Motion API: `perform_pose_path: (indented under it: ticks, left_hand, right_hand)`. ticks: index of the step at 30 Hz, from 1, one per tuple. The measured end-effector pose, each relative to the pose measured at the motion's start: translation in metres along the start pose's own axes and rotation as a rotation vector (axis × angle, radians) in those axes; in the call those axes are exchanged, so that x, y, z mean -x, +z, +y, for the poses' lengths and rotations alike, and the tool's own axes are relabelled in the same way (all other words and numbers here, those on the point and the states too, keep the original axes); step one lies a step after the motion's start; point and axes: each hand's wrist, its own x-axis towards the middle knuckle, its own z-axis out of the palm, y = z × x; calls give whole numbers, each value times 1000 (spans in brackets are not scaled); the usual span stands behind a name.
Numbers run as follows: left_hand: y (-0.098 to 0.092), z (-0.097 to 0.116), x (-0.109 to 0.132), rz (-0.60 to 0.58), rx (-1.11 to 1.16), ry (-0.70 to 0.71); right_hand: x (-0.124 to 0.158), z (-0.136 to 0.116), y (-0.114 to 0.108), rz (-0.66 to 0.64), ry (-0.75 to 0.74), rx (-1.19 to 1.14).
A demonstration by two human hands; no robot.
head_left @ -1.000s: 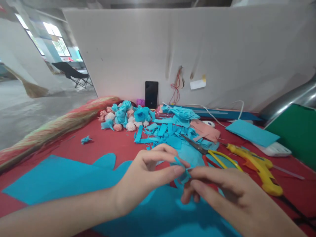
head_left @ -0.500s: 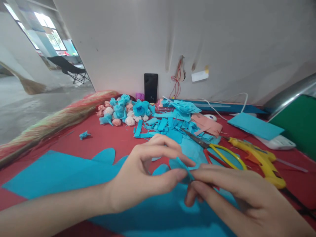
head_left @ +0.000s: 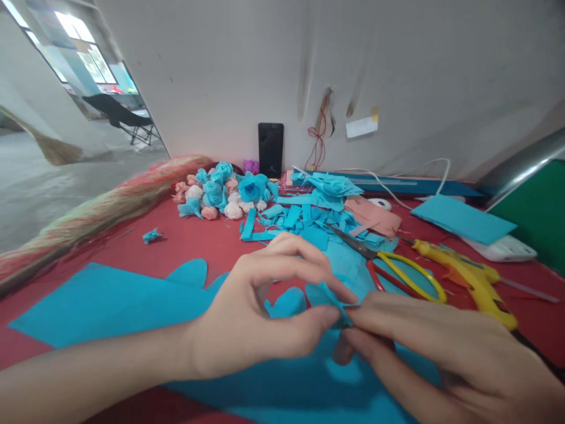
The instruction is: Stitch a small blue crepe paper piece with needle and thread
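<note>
Between my two hands is a small folded piece of blue crepe paper (head_left: 334, 297). My left hand (head_left: 273, 300) pinches its upper left side between thumb and fingers. My right hand (head_left: 410, 335) grips its lower right end, thumb against fingertips, and covers most of that end. Below my hands lie large blue paper sheets (head_left: 265, 383), with another stretch of blue sheet (head_left: 110, 300) to the left. Rounded blue paper petals (head_left: 289, 302) lie just behind my left hand's fingers.
Scissors (head_left: 392, 268) with red and yellow handles and a yellow glue gun (head_left: 472, 282) lie at right. Behind are blue paper scraps (head_left: 300, 218), a heap of paper roses (head_left: 216, 194) and an upright black phone (head_left: 271, 150). A straw-like bundle (head_left: 101, 206) borders the left edge.
Both hands keep hold of the blue paper piece and have shifted only slightly. The whole view has moved a little.
</note>
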Motion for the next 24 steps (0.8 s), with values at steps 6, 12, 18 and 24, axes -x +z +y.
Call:
perform_pose_path:
  ticks: [6,12,18,24]
  left_hand:
    - [-2,1,0,-20,-31,21]
    - [-3,2,3,-65,-57,37]
    - [-3,3,3,-66,-59,46]
    - [-3,2,4,-72,-71,78]
  right_hand:
    - [-2,7,2,3,-136,-42]
    - [5,1,3,-6,-40,81]
    - [5,0,2,-22,-55,116]
    - [5,-1,5,-31,-19,106]
